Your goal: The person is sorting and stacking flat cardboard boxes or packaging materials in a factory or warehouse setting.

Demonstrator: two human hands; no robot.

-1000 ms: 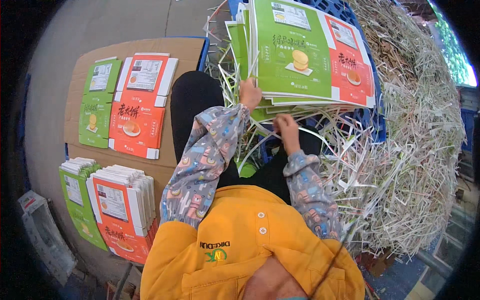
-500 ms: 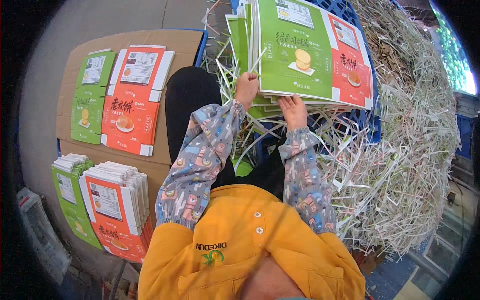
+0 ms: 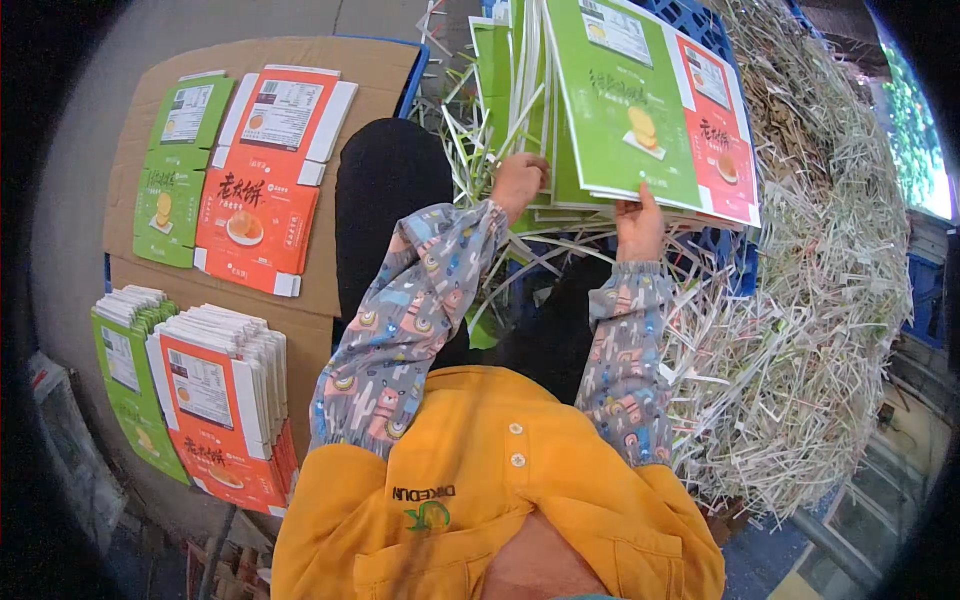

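Note:
A stack of large printed cardboard sheets (image 3: 610,110), green on the left and orange-red on the right, lies at the upper middle. My right hand (image 3: 640,225) pinches the near edge of the top sheets, thumb above and fingers underneath. These top sheets are lifted and tilted, apart from those below along the left side. My left hand (image 3: 520,185) is closed at the left edge of the lower green sheets, fingertips curled against them; exactly how many it grips is hidden. Thin white and green paper strips (image 3: 490,140) hang around my left hand.
A blue plastic pallet (image 3: 690,20) shows beneath the stack. To the right rises a big heap of shredded paper trimmings (image 3: 800,330). On the left, a brown cardboard sheet (image 3: 290,55) carries flat green cartons (image 3: 175,165), orange-red cartons (image 3: 265,180) and thicker carton piles (image 3: 215,390).
The top sheets have shifted right and tilted up at their left side. Both hands moved right, the left curling at the lower sheets' edge and the right now pinching the near edge.

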